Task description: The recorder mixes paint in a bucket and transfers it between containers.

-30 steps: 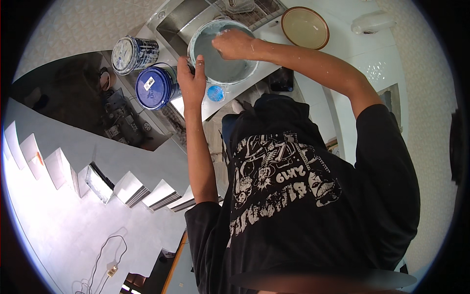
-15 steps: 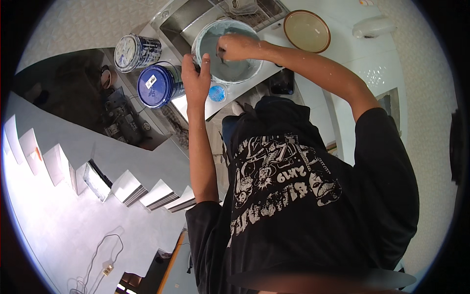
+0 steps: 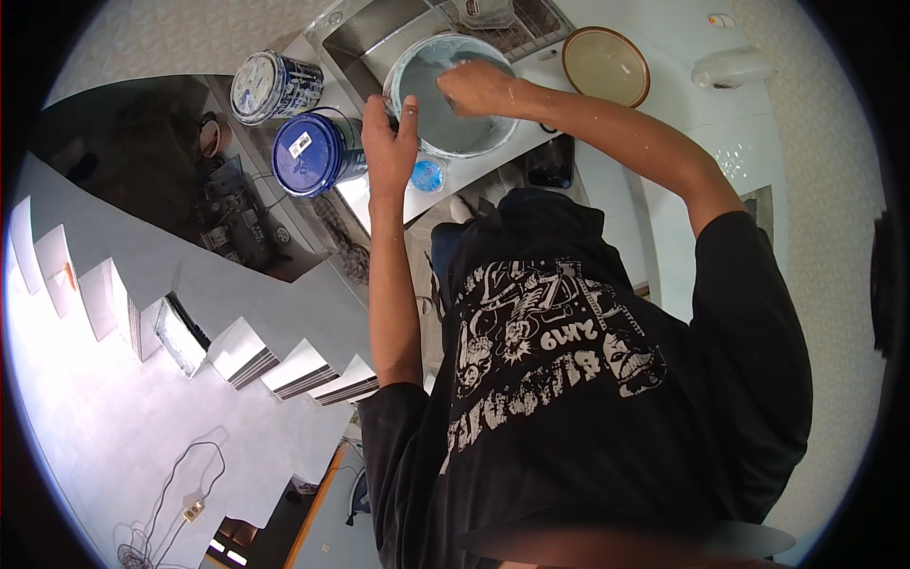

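Both hands have slid a little to the right in the view since a second ago, and so have the buckets. Now the right hand (image 3: 474,90) is down inside a big pale bucket (image 3: 455,38) on the counter (image 3: 678,100), just above or in some wet gray paste (image 3: 460,133). Its fingers are curled in, but you cannot tell if they pinch something, because the hand hides that spot. At the bucket's left side, the left hand (image 3: 391,147) grips the rim, with its thumb standing apart from the other fingers. To the left is a tub with a blue lid (image 3: 308,156). A small white label (image 3: 300,145) is on the lid, with marks too tiny to read. Farther left, a smaller tub (image 3: 275,90) has paint smears all over, so any print on it is hard to make out. Near the bucket sits a little round blue thing (image 3: 427,175). The bucket hides part of a metal sink (image 3: 351,38) on the far side. A bowl (image 3: 607,66) with a brown rim is to the right. White letters and drawings cover the black shirt (image 3: 569,332), upside down and creased.
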